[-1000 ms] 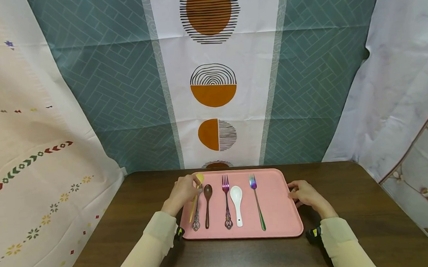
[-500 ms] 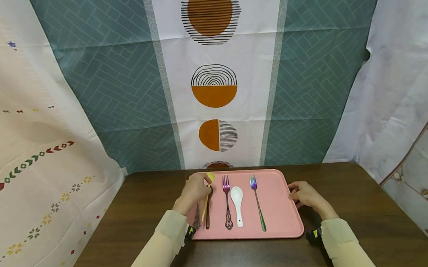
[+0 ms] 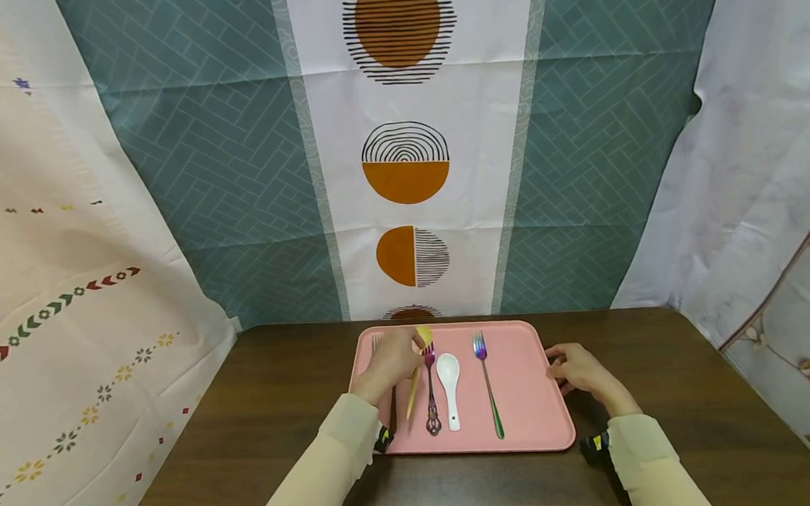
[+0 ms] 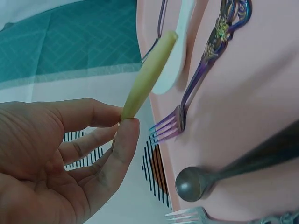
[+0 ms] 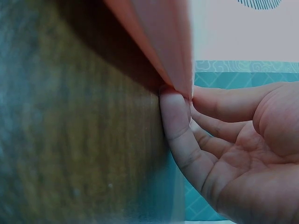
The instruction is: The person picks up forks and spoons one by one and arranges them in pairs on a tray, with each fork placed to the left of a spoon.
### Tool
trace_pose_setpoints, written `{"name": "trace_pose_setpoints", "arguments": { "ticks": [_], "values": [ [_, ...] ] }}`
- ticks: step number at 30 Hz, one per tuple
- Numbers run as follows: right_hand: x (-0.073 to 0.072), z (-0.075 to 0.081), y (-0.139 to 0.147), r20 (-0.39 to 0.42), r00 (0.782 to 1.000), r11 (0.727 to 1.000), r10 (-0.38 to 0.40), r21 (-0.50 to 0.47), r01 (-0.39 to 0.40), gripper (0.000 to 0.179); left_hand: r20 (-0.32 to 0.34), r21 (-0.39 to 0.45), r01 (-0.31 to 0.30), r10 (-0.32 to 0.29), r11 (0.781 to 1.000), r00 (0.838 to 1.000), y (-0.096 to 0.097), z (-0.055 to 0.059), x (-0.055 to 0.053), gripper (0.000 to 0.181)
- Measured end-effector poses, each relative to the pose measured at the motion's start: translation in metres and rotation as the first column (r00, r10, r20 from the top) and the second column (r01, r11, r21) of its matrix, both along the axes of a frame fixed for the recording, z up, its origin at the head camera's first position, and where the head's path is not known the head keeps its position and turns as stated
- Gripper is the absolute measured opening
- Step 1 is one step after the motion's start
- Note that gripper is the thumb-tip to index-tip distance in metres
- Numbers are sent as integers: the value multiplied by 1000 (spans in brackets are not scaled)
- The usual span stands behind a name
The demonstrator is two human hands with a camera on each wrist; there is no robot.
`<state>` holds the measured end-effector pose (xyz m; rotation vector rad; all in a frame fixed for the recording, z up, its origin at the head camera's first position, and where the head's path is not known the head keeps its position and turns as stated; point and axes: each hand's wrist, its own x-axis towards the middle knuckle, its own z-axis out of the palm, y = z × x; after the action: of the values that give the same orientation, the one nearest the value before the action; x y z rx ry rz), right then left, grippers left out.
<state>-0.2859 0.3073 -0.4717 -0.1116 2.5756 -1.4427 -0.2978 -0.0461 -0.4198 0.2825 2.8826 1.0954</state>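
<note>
My left hand [image 3: 396, 359] pinches a yellow spoon [image 3: 412, 396] between thumb and fingers, over the left half of the pink tray [image 3: 532, 400]. In the left wrist view the spoon's pale yellow handle [image 4: 148, 74] points up and away from the fingertips. Close beside it on the tray lies a purple fork with an ornate handle [image 3: 430, 391]. A dark brown spoon [image 4: 191, 183] and a silver fork [image 4: 187, 215] lie partly hidden beneath my left hand and wrist. My right hand [image 3: 577, 366] pinches the tray's right rim [image 5: 180, 51], thumb and fingers on either side.
To the right of the purple fork lie a white spoon [image 3: 448, 382] and a rainbow fork with a green handle [image 3: 488, 387]. The tray rests on a dark wooden table [image 3: 276, 416]. A patterned curtain [image 3: 249, 216] hangs behind the table's far edge.
My left hand has moved right with the yellow spoon, from over the silver fork, past the brown spoon, to beside the purple fork. My right hand stays at the tray's rim.
</note>
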Motion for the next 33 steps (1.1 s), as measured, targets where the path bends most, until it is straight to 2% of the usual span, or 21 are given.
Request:
{"name": "trace_pose_setpoints", "arguments": {
  "ticks": [4, 9, 14, 18, 25, 28, 33],
  "values": [
    [0, -1, 0, -6, 1000, 1000, 7, -1, -7, 45, 16, -24, 4, -3, 1000, 1000, 7, 1, 0, 19],
    [0, -2, 1, -3, 1000, 1000, 6, -1, -6, 46, 25, -48, 40, -39, 998, 999, 18, 4, 1, 18],
    [-1, -3, 1, -4, 1000, 1000, 4, -7, -4, 45, -7, -87, 64, -65, 994, 998, 31, 9, 1, 19],
    [-1, -3, 1, -6, 1000, 1000, 6, -20, -6, 45, 9, -75, 93, -93, 993, 996, 42, 11, 3, 23],
    [-2, -3, -1, -10, 1000, 1000, 9, -27, -9, 46, 28, -16, 123, -123, 992, 992, 57, 7, 4, 24],
    [-1, -1, -2, -7, 1000, 1000, 7, -14, -7, 45, -4, -36, 141, -141, 989, 990, 64, 5, 5, 21],
    [0, 1, -2, -5, 1000, 1000, 4, -5, -4, 45, -49, -122, 136, -143, 983, 989, 79, 3, 8, 19]
  ]
}}
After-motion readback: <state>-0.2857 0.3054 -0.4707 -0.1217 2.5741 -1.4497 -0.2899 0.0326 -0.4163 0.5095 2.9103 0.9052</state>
